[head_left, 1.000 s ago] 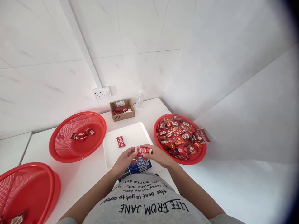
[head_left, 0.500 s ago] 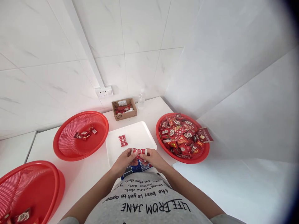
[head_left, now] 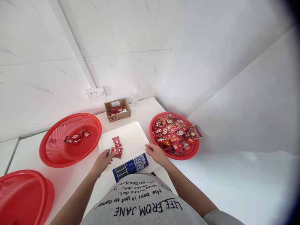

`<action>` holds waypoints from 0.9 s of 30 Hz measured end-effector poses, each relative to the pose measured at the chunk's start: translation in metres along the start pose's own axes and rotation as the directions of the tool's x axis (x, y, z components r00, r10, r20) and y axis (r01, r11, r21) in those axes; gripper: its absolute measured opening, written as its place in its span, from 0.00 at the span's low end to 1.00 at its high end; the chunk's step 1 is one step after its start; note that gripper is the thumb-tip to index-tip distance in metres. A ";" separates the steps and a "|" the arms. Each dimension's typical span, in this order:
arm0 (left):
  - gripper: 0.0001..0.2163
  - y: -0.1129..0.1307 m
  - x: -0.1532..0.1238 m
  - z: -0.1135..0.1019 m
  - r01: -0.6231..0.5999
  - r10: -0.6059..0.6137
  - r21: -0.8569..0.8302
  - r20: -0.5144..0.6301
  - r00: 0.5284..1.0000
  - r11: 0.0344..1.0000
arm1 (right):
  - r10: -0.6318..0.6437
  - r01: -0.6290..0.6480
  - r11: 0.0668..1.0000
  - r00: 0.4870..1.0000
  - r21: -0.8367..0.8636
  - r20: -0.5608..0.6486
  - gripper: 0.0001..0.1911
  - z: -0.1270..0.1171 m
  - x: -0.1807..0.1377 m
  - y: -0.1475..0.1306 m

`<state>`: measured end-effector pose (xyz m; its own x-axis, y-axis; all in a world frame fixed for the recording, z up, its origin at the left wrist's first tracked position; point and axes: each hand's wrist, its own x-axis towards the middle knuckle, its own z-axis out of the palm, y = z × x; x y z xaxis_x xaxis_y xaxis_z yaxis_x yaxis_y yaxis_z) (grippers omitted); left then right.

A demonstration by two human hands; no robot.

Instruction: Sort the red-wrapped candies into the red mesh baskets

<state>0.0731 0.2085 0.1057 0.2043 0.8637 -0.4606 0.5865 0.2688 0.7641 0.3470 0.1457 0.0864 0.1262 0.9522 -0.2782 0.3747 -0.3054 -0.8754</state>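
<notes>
My left hand [head_left: 103, 159] pinches a small red candy packet [head_left: 117, 152] low over the white tray of a weighing scale [head_left: 131, 137]. Another red dotted candy packet [head_left: 116, 142] lies on that tray just beyond it. My right hand [head_left: 154, 151] hovers at the tray's right edge, fingers loosely curled, holding nothing. The scale's blue keypad [head_left: 131, 166] sits in front of me between both hands.
A red basket [head_left: 195, 147] full of red candy packets stands at the right. A red basket [head_left: 56, 156] with a few packets is at the left, another red basket [head_left: 25, 197] at the lower left. A cardboard box [head_left: 117, 110], a water bottle [head_left: 134, 99] and a wall socket [head_left: 95, 92] are at the back.
Both hands held one packet over the keypad. Now the right hand has let go and moved right, and the left hand has carried the packet left over the tray.
</notes>
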 end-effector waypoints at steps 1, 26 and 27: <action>0.22 -0.006 0.003 -0.004 -0.008 0.022 0.132 -0.104 0.994 0.991 | -0.031 0.025 0.996 0.997 -0.086 -0.076 0.15 -0.010 0.002 0.005; 0.17 0.025 -0.016 0.042 -0.272 0.268 0.102 0.048 0.962 0.957 | 0.250 -0.119 0.775 0.960 0.620 -0.127 0.12 -0.061 0.007 0.020; 0.18 0.031 -0.019 0.044 -0.240 0.235 0.044 0.092 0.968 0.970 | 0.228 -0.152 0.724 0.973 0.673 -0.026 0.13 -0.051 0.003 0.011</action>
<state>0.1222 0.1811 0.1184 0.4080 0.8597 -0.3074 0.5542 0.0344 0.8317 0.3988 0.1446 0.0961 0.2325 0.8569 -0.4601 -0.3658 -0.3613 -0.8577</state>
